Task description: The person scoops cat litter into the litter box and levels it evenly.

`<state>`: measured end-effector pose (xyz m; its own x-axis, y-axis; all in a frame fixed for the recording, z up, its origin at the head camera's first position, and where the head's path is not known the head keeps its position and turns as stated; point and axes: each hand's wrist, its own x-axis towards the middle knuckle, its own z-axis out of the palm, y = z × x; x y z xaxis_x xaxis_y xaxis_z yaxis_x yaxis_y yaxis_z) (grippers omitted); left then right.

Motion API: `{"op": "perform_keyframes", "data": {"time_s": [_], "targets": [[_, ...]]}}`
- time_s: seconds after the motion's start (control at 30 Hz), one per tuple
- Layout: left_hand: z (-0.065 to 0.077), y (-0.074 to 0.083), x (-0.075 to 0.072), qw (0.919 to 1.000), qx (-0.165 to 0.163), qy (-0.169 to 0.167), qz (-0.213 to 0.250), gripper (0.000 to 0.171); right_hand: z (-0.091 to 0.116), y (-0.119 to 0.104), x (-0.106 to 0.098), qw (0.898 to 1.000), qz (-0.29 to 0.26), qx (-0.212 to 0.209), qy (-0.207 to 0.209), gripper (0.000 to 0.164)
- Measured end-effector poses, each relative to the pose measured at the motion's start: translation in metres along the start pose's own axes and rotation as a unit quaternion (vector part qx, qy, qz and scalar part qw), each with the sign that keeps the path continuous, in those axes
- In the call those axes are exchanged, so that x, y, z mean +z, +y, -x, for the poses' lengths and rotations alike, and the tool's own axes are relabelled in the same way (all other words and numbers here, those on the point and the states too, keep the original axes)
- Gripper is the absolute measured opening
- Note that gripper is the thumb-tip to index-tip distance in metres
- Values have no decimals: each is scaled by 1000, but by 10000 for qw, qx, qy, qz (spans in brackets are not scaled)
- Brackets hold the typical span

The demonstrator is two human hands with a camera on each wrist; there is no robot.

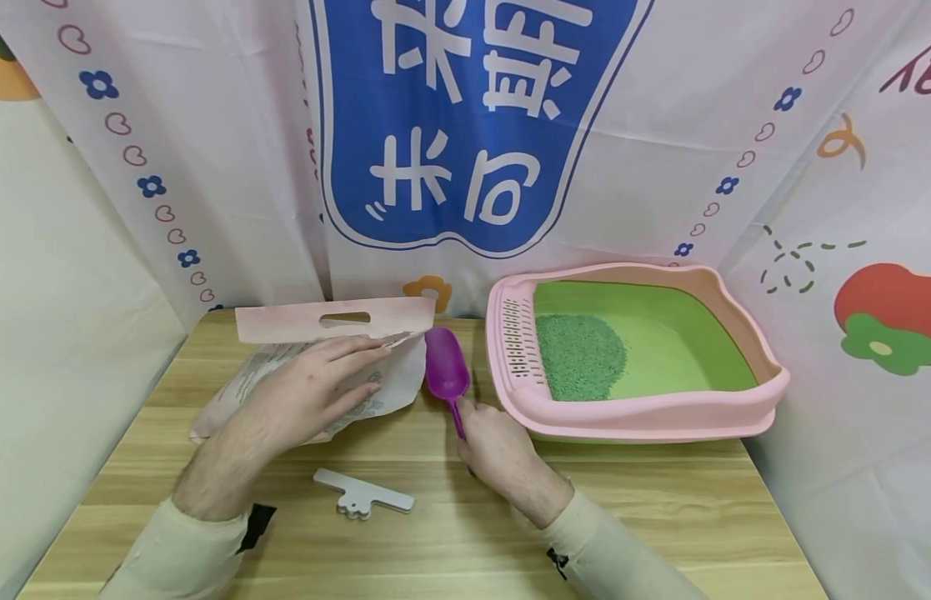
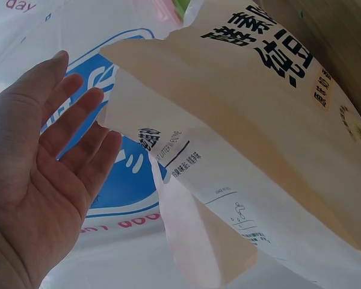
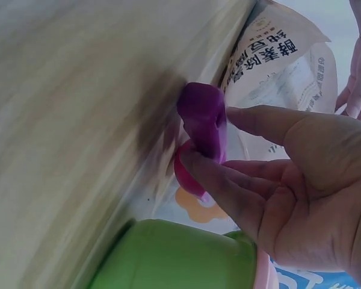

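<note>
A paper cat litter bag lies at the left of the table, its torn mouth facing right and a strip with a handle slot along its far side. Over the bag is my left hand, fingers extended and apart; in the left wrist view the palm holds nothing beside the bag's edge. My right hand pinches the handle of a purple scoop between thumb and fingers. The scoop's bowl, with nothing visible in it, points away, close to the bag's mouth.
A pink-rimmed green litter box stands at the right, green litter pellets piled in its left part. A white clip lies on the wooden table in front of the bag. Printed curtains hang behind.
</note>
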<state>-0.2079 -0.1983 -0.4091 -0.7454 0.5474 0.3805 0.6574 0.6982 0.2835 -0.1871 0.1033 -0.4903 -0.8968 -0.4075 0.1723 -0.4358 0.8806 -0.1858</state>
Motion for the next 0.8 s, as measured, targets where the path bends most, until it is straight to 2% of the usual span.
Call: {"op": "perform_keyframes", "data": {"time_s": [0.1, 0.37, 0.53, 0.8], "targets": [[3, 0, -2, 10000, -19, 17, -37, 51, -3, 0, -2, 9996, -25, -184, 232, 25], [12, -5, -1, 9992, 61, 295, -250, 52, -9, -3, -9, 9962, -373, -590, 526, 42], [22, -8, 1, 9989, -24, 281, -373, 54, -13, -5, -18, 9958, -569, -496, 522, 45], [45, -17, 0, 9977, -471, 8, -484, 63, -15, -2, -23, 9957, -684, -382, 499, 44]]}}
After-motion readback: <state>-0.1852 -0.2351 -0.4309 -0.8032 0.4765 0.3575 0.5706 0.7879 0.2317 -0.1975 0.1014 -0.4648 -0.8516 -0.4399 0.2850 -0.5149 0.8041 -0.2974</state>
